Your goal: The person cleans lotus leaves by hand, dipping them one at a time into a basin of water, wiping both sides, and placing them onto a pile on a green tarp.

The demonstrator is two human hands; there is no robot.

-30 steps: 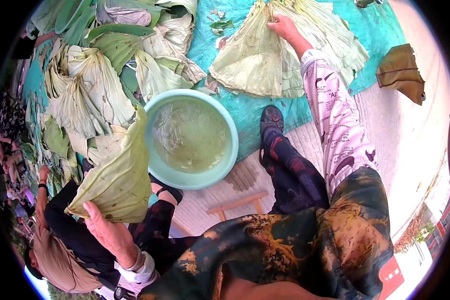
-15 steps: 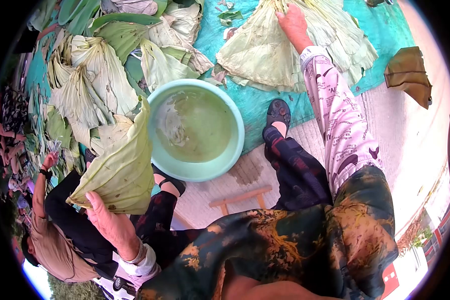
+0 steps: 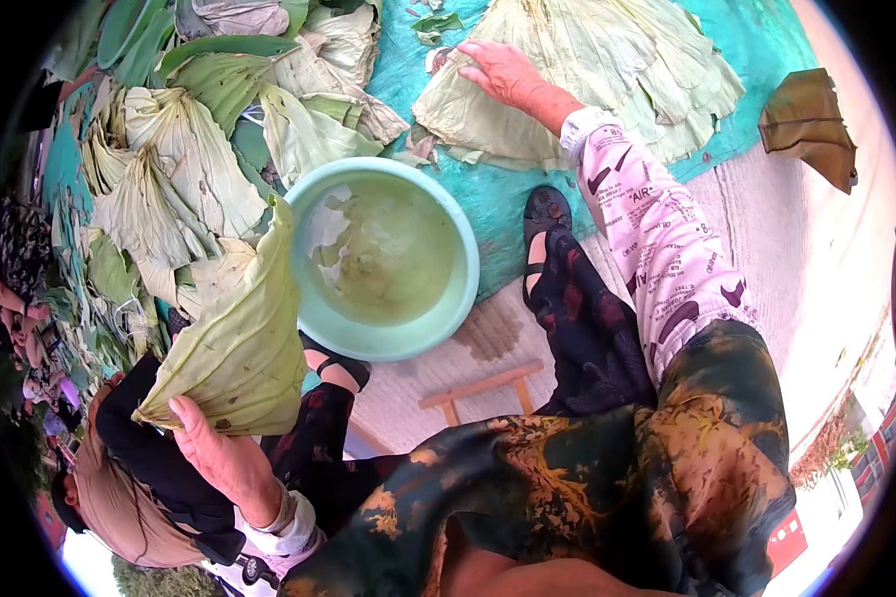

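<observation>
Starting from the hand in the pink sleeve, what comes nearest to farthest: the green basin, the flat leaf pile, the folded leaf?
1. The flat leaf pile, touching, under the right hand.
2. The green basin, middle of view.
3. The folded leaf, lower left, in the left hand.

Basin (image 3: pixel 465 261) sits centre, at the near edge of the tarp (image 3: pixel 488 204). Just left of it, the folded leaf (image 3: pixel 234 338) is up in the left hand (image 3: pixel 214 448), with a leaf heap (image 3: pixel 189 149) beyond, far left. Far side, the right hand (image 3: pixel 503 72) lies flat on the leaf stack (image 3: pixel 607 70). Stool (image 3: pixel 478 390) is near the basin, and another person (image 3: pixel 129 488) is near left.
</observation>
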